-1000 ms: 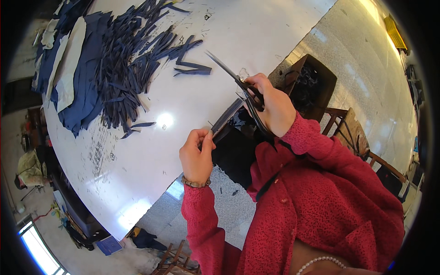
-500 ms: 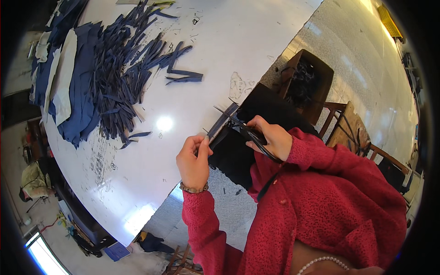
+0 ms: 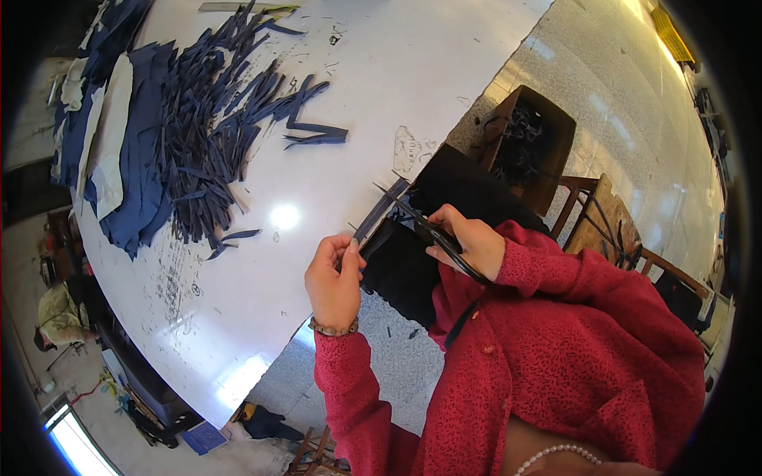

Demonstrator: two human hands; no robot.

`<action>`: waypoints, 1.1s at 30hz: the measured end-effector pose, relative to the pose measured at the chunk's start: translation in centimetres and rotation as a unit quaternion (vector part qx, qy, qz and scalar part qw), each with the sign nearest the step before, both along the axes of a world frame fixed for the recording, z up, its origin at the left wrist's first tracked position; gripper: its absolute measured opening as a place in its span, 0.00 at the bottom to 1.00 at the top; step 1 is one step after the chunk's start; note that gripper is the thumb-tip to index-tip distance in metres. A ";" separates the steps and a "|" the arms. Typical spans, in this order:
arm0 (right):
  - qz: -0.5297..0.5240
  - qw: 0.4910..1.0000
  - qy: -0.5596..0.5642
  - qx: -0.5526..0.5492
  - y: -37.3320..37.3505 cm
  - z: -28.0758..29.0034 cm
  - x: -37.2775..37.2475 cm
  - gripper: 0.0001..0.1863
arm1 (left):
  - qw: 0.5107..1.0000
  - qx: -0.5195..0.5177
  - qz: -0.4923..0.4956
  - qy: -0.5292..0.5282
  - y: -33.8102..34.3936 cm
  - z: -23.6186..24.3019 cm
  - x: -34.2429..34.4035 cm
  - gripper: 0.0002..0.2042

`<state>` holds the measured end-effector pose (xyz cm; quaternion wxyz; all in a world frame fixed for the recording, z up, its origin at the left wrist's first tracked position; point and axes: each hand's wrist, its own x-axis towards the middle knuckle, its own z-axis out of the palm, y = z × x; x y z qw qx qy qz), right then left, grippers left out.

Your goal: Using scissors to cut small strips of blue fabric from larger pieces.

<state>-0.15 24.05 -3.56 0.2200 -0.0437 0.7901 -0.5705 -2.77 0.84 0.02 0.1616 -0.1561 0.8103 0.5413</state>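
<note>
My left hand (image 3: 335,284) pinches the lower end of a dark navy fabric strip (image 3: 375,213) at the edge of the white table (image 3: 262,309). My right hand (image 3: 467,242) grips large scissors (image 3: 436,236) with black handles; their blades point up-left across the strip near its upper end, and whether they touch it I cannot tell. Black cloth (image 3: 401,274) lies below the strip, over my lap. A loose heap of navy strips (image 3: 208,159) lies on the table, beside stacked navy fabric pieces (image 3: 143,135) and pale pattern pieces (image 3: 115,139).
A brown box (image 3: 548,159) with dark scraps stands right of the table, by a wooden chair (image 3: 603,206) with dark strips on it. A yellow crate (image 3: 673,36) sits at the far right. Furniture, bags and a khaki cloth item (image 3: 59,313) crowd the left rim.
My right hand and the scissors have moved down, bringing the blades from pointing high over the table to lying across the strip. My left hand has shifted slightly left and down.
</note>
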 end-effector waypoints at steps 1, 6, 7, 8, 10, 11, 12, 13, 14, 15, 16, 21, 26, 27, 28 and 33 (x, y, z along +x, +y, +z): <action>0.001 1.000 0.001 -0.002 0.0 -0.1 0.0 0.22 | 1.000 -0.002 0.003 0.002 0.0 0.0 0.1 0.04; 0.065 0.997 -0.029 -0.012 0.4 1.8 -0.5 0.31 | 1.000 0.001 -0.009 -0.016 0.0 0.3 -0.3 0.05; 0.092 0.995 -0.027 -0.018 0.5 2.3 -0.4 0.33 | 1.000 0.004 -0.013 -0.019 0.0 0.4 -0.3 0.06; 0.118 0.992 -0.024 -0.025 0.5 2.5 -0.3 0.35 | 1.000 0.007 -0.010 -0.023 -0.2 0.5 -0.3 0.06; 0.147 0.986 -0.059 -0.061 0.4 2.5 0.5 0.37 | 0.999 0.018 -0.009 -0.031 -0.3 0.5 -0.4 0.06; 0.163 0.981 -0.084 -0.062 0.3 2.7 0.6 0.36 | 0.999 0.018 -0.009 -0.035 -0.3 0.5 -0.5 0.06; 0.177 0.976 -0.110 -0.063 0.3 2.8 0.8 0.35 | 0.999 0.019 -0.012 -0.041 -0.4 0.5 -0.6 0.06; 0.183 0.974 -0.116 -0.062 0.2 2.8 1.0 0.36 | 0.999 0.019 -0.014 -0.046 -0.4 0.5 -0.7 0.06; 0.190 0.972 -0.121 -0.061 0.1 2.6 1.2 0.36 | 0.999 0.018 -0.019 -0.046 -0.5 0.5 -0.8 0.06; 0.197 0.970 -0.126 -0.061 0.0 2.4 1.4 0.37 | 0.998 0.016 -0.024 -0.047 -0.6 0.5 -0.8 0.05; 0.184 0.973 -0.121 -0.063 -0.1 2.4 1.5 0.36 | 0.998 0.014 -0.029 -0.048 -0.6 0.5 -0.8 0.05; 0.145 0.983 -0.102 -0.047 -0.6 2.3 1.7 0.35 | 0.998 0.021 -0.022 -0.047 -0.9 0.1 -0.9 0.06; 0.132 0.987 -0.080 -0.049 -0.9 2.4 1.7 0.33 | 0.998 0.034 -0.027 -0.053 -0.9 0.3 -1.0 0.06; 0.130 0.987 -0.080 -0.047 -1.1 2.4 1.7 0.32 | 0.998 0.035 -0.027 -0.053 -0.9 0.3 -1.0 0.06; 0.126 0.987 -0.089 -0.038 -1.3 2.5 1.6 0.33 | 0.998 0.037 -0.027 -0.053 -1.0 0.3 -1.0 0.06; 0.113 0.986 -0.121 -0.011 -2.5 3.8 0.9 0.36 | 0.997 0.044 -0.033 -0.053 -1.1 0.3 -1.1 0.06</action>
